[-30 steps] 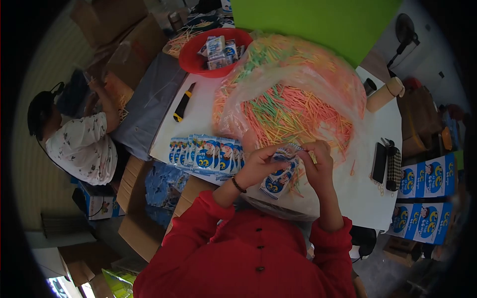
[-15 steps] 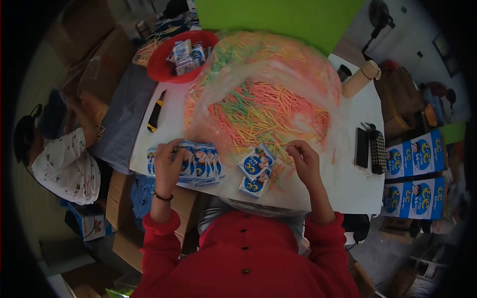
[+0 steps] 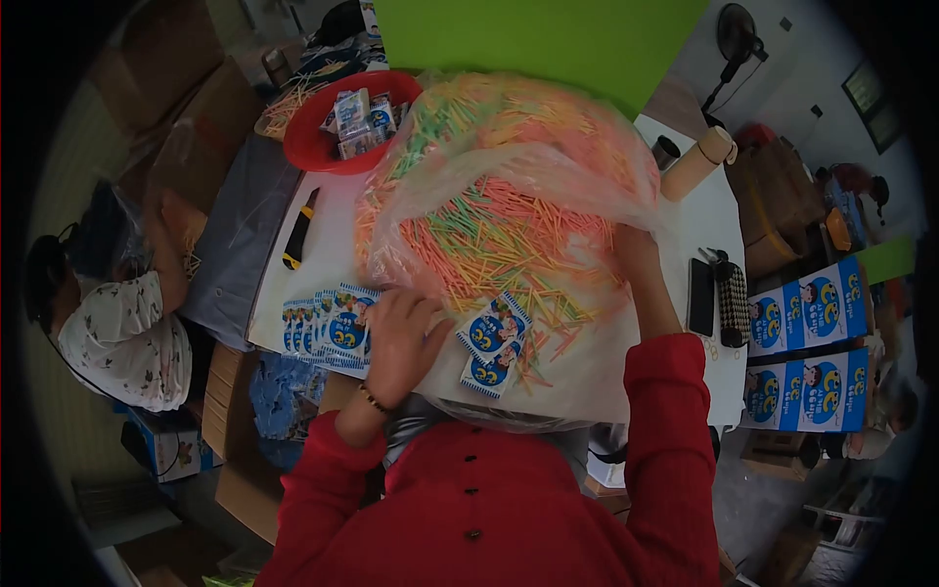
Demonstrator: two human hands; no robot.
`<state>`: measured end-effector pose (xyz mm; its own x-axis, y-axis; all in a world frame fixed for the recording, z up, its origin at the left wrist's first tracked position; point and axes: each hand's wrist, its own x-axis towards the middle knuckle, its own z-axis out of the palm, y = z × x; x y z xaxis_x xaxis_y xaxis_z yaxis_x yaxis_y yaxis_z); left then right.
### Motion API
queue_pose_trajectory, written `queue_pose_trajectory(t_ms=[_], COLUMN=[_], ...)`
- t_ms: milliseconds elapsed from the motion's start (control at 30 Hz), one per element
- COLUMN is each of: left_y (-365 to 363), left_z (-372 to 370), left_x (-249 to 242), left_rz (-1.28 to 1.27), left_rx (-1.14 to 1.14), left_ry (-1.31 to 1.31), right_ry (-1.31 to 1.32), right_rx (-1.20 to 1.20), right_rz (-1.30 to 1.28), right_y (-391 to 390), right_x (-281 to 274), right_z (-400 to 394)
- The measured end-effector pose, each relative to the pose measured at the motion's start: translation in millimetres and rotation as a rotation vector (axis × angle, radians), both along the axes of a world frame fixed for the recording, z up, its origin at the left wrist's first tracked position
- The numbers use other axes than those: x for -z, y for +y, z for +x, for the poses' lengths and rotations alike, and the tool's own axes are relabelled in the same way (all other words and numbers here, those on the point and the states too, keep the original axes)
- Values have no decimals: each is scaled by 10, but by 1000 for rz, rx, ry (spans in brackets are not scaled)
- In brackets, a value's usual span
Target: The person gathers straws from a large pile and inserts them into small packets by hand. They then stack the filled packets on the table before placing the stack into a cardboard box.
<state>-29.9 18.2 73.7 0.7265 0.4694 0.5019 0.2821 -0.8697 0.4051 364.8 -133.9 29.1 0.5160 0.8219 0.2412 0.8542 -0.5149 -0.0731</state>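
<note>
My left hand (image 3: pixel 399 344) lies palm down over the right end of a row of blue-and-white printed packets (image 3: pixel 337 325), its fingers stretched and apart. Two more such packets (image 3: pixel 494 326) overlap each other just to its right. A large clear plastic bag (image 3: pixel 391 220) lies open across the table, full of thin pink, yellow and green sticks (image 3: pixel 518 230). At the bag's right side, my right hand (image 3: pixel 636 249) reaches in among the sticks. Its fingers are hidden by the plastic, so any hold is out of sight.
A red bowl (image 3: pixel 308 137) with small packs stands at the back left, near a yellow-black utility knife (image 3: pixel 301 230). On the right are a beige bottle (image 3: pixel 699 161), a phone (image 3: pixel 700 296) and a checked pouch (image 3: pixel 732 305). Printed boxes (image 3: pixel 807 308) stand beyond. Another person (image 3: pixel 132 333) sits at left.
My left hand has moved right along the packet row and flattened out. My right hand has gone from above the table's front part, up and right, into the bag.
</note>
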Motion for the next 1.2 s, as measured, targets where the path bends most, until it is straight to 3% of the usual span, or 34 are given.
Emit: queue_pose_trajectory(t_ms=[67,133,267,333,367,433,533,600,700,767,833,900,967,1000,1067,1133,1200], left_y=[-93,-107,-117,-105,-106,-109,-112,-71,-53,-103,-51,-19,-3,8,44,68,68], left_z=[233,469,667,688,684,673,681,672,645,625,604,576,561,565,590,608,613], left_x=[130,390,698,726,738,759,731,731,730,530,506,527,578,530,427,421,433], left_rz=[-61,-148,-290,-382,-475,-473,-472,-473,-330,-89,-80,-75,-923,-924,-1802,-1868,-1932], left_rx=[50,92,106,101,104,125,165,171,243,122,135,143,26,24,431,438,440], left_ry=[16,43,71,102,142,114,108,133,104,-11,-99,-182,-34,-31,-610,-585,-566], right_ry=[-32,-61,-122,270,273,965,864,848,872,904,961,1009,1056,1181,1307,1636,1582], right_rx=[45,-211,-170,-73,-73,-38,-148,-55,70,100,-14,17,57,87,120,178,173], right_rz=[-64,56,86,356,357,832,789,749,659,619,854,948,1045,1129,1214,1421,1392], right_y=[-5,-53,-142,-182,-158,-149,-100,-90,-110,-132,-122,-146,-158,-180,-203,-188,-178], right_x=[-80,24,225,-22,16,116,445,459,294,303,414,457,409,383,352,283,235], right_z=[-34,138,252,-215,-352,-551,-698,-802,-865,-790,-746,-767,-803,-780,-760,-780,-845])
